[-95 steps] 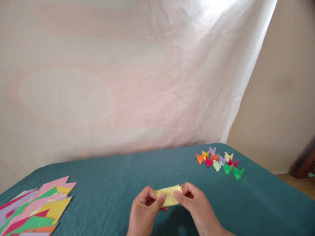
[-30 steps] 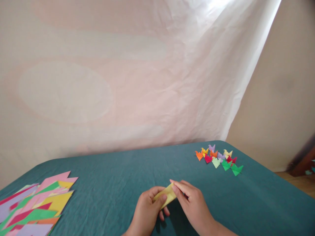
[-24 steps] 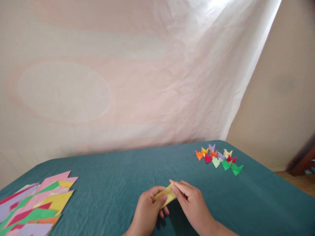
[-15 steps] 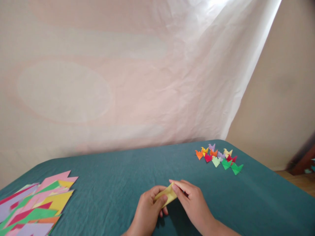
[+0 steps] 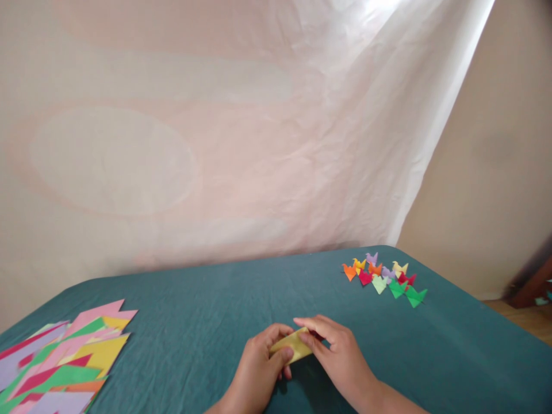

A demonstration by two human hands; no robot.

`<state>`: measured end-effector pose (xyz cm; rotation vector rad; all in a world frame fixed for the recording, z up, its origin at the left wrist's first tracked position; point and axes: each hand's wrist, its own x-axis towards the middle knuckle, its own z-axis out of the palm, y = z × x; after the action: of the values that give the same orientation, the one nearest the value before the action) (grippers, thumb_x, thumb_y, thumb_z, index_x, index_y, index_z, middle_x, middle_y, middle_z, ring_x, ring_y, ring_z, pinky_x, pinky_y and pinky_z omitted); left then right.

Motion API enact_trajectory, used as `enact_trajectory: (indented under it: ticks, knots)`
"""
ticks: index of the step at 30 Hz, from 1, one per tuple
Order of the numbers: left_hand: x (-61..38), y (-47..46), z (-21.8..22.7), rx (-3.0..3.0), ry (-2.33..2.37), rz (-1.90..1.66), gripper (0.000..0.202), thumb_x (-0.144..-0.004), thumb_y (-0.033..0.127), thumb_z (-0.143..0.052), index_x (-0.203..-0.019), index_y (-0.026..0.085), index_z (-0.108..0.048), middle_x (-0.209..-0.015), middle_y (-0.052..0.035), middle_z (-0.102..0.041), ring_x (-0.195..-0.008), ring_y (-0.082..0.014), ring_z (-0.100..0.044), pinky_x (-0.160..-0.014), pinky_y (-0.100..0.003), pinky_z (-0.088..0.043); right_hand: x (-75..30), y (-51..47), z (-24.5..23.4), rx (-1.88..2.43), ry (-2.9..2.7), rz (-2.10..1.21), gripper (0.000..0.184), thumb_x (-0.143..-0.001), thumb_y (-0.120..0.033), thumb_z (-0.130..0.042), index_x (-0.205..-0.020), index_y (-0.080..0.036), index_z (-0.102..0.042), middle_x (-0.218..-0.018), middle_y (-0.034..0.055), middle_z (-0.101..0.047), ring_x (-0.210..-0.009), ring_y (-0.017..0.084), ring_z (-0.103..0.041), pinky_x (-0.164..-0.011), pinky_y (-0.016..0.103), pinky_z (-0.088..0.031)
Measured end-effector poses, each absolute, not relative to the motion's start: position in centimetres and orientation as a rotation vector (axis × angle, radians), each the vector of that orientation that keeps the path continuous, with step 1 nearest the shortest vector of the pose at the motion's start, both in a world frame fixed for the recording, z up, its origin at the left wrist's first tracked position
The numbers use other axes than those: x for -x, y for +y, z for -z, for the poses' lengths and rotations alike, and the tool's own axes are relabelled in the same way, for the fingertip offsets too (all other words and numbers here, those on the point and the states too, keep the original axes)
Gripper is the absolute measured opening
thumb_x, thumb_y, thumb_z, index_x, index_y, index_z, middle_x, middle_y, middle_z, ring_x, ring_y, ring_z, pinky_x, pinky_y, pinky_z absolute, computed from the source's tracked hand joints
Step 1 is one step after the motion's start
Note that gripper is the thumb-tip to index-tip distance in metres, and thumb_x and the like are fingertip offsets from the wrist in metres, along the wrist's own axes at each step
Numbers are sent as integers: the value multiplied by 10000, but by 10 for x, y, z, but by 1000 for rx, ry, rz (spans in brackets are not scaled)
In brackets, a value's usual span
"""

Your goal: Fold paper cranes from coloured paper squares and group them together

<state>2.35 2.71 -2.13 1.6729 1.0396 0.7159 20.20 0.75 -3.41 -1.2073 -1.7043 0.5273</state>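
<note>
Near the front of the table, a folded yellow paper [image 5: 295,344] is held a little above the dark green cloth. My left hand [image 5: 262,362] pinches its left end, thumb on the face toward me and fingers behind. At the right end, my right hand [image 5: 338,353] grips the paper between thumb and fingers, its index finger stretched along the top edge. The paper is a narrow strip, slightly tilted; its back and both ends are hidden by my fingers.
A spread pile of coloured paper sheets [image 5: 64,359] lies at the left of the green-covered table [image 5: 194,322]. Several small folded paper birds [image 5: 379,283] stand grouped at the back right. A pale sheet [image 5: 241,161] hangs behind the table.
The yellow paper has tilted flatter, its right end lower than before. My right thumb and fingers have shifted slightly at that end. The left hand keeps its hold.
</note>
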Motion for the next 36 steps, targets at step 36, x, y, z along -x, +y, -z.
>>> enact_trajectory:
  ticks: [36]
  knots:
    - [-17, 36, 2, -2457, 1477, -63, 217, -925, 199, -355, -903, 155, -566, -811, -112, -683, -751, -241, -664, -625, -283, -415, -193, 12, 47, 1319, -1977, -485, 293, -863, -67, -490, -941, -220, -728, -777, 21, -639, -744, 143, -602, -683, 230, -436]
